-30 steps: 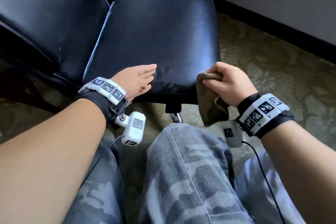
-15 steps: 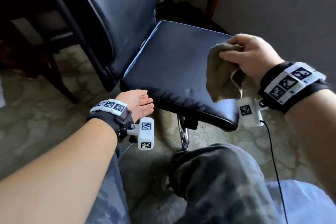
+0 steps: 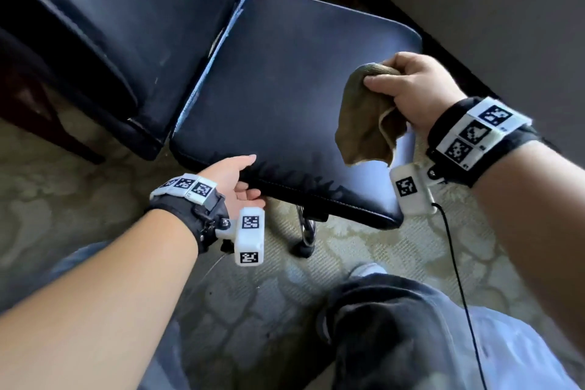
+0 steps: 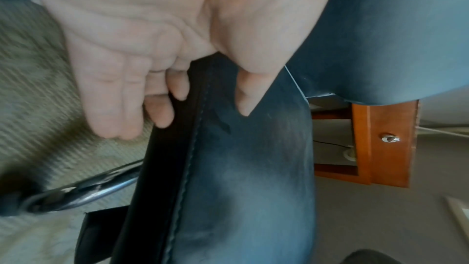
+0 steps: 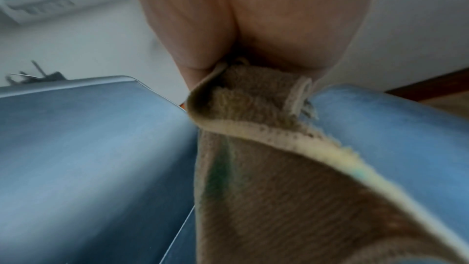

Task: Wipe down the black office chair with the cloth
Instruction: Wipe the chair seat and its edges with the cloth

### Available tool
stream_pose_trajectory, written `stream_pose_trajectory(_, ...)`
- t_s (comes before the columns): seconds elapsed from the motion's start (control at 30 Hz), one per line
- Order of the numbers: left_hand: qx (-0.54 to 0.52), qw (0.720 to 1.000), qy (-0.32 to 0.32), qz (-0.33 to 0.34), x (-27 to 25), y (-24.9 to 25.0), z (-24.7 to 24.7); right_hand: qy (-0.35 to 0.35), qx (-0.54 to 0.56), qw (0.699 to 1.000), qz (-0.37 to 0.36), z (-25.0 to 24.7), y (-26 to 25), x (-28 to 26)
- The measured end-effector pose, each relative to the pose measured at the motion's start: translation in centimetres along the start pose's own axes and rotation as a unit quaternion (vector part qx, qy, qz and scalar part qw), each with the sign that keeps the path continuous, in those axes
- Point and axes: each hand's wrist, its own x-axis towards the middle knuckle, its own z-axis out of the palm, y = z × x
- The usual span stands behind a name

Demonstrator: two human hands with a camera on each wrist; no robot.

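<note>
The black office chair has its seat (image 3: pixel 285 89) in the middle of the head view and its backrest (image 3: pixel 126 25) at the upper left. My left hand (image 3: pixel 253 177) grips the seat's front edge near the left corner. In the left wrist view this left hand (image 4: pixel 210 99) has the thumb on top of the seat (image 4: pixel 241 168) and the fingers underneath. My right hand (image 3: pixel 389 79) holds a bunched brown cloth (image 3: pixel 364 123) in the air over the seat's right side. The cloth (image 5: pixel 266 188) hangs down from the fist and its fingertips are hidden.
A chrome chair leg (image 3: pixel 305 231) runs down from under the seat to the patterned carpet (image 3: pixel 364 247). A wall with a dark baseboard (image 3: pixel 474 66) runs along the right. My knee (image 3: pixel 395 326) is just in front of the chair. Orange wooden furniture (image 4: pixel 385 148) stands behind it.
My left hand has gone from lying flat by the seat's front edge to gripping it. My right hand has lifted the cloth from that edge to above the seat. My view has shifted.
</note>
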Motion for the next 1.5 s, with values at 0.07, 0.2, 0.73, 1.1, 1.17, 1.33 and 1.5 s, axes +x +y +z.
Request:
stream_pose_trajectory(0.07, 0.052, 0.998, -0.011, -0.036, -2.4, 2.3, 0.0, -0.018, -0.015, 0.999, 0.034, -0.2, -1.2, 1.2)
stream_pose_trajectory(0.2, 0.080, 0.997, 0.003, 0.013, -8.5, 9.0, 0.6, -0.039, -0.060, 0.994, 0.087, -2.9, -6.8, 3.8)
stream_pose_trajectory(0.73, -0.047, 0.988, 0.043, 0.139, -9.3, 9.5, 1.9, -0.066, -0.017, 0.997, -0.030, -3.4, -16.2, 7.2)
stream_pose_trajectory(1.1, -0.053, 0.991, -0.013, 0.121, 1.5, -8.3, 5.2, -0.099, -0.018, 0.995, -0.018, 2.4, 4.5, -4.5)
stream_pose_trajectory(1.17, -0.072, 0.990, -0.043, 0.111, 2.0, -8.5, 5.8, -0.113, -0.034, 0.993, 0.002, 2.5, 5.7, -4.6)
stream_pose_trajectory(1.33, -0.135, 0.979, -0.104, 0.111, 4.2, -7.7, 6.3, -0.143, -0.048, 0.988, 0.044, 3.4, 7.4, -4.2)
stream_pose_trajectory(1.5, -0.181, 0.972, -0.071, 0.135, 4.8, -8.0, 5.7, -0.162, -0.049, 0.984, 0.057, 6.1, 8.0, -6.0)
